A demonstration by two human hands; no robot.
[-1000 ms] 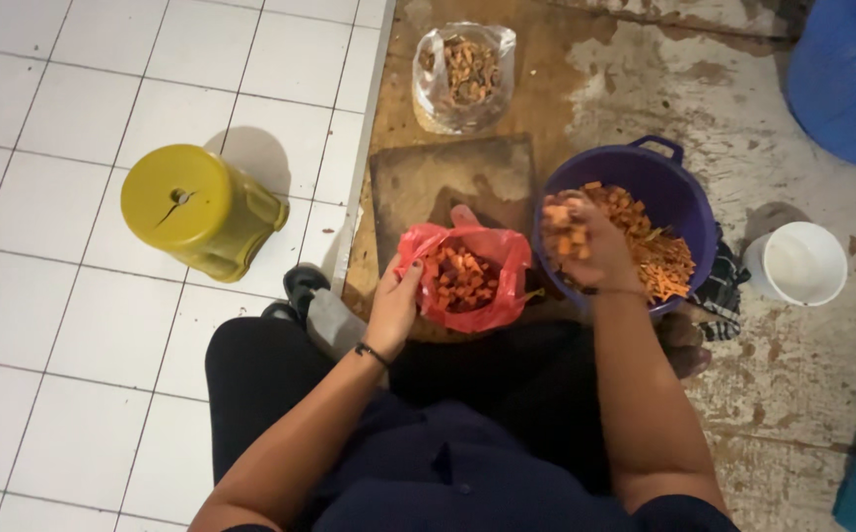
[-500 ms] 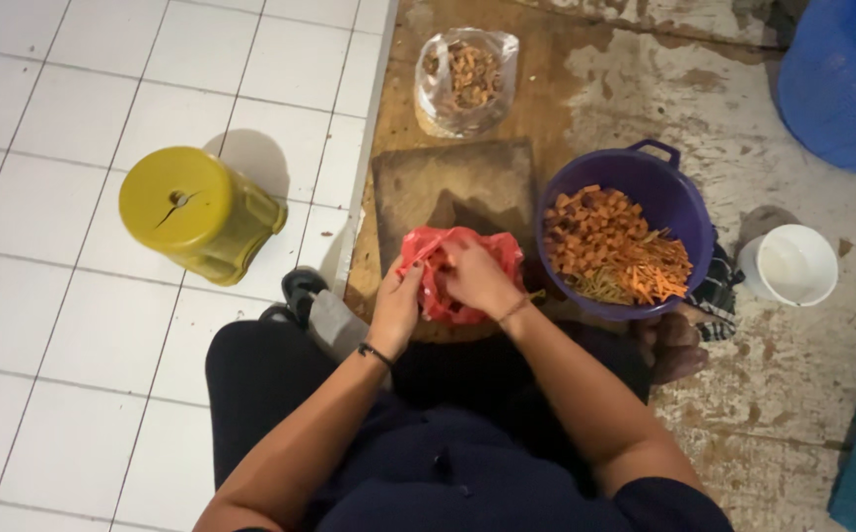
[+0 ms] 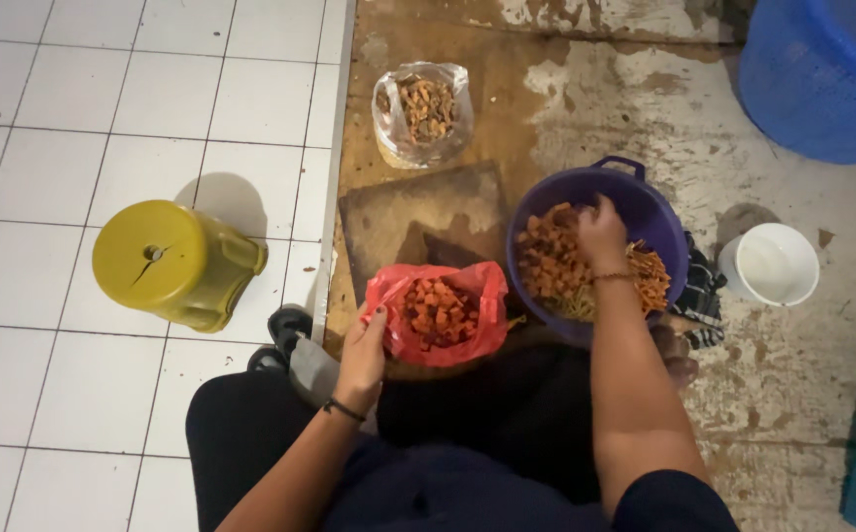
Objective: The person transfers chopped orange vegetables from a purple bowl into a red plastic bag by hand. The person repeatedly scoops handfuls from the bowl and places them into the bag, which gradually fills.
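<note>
Red bag (image 3: 438,313), the landmark for the rest, sits on the floor right in front of the person's knees, its mouth rolled open and full of orange-red diced pieces. The left hand (image 3: 364,347) grips the bag's near-left rim, fingers closed on the plastic, apparently to keep the mouth wide and the soft bag from slumping. Just right of the bag, touching or nearly so, stands a purple basin (image 3: 635,202) holding more of the same cubes on one side and thin orange strips on the other. The right hand (image 3: 600,232) is down inside the basin on the cubes, fingers curled onto the heap; whether they have closed on any pieces cannot be told. Basin and bag stand side by side, so the reach between them is short.

Behind the bag lies a dark wooden board (image 3: 418,212), flat on the floor, and farther behind that a clear bag (image 3: 423,113) of brownish pieces, well apart. Right of the basin, past a dark checked cloth (image 3: 699,291), stands a white cup (image 3: 768,264); a blue tub (image 3: 822,74) fills the far right corner. Left of the red bag, on the white tiles, sits a yellow stool (image 3: 171,261), with a black shoe (image 3: 285,325) between it and the bag.
</note>
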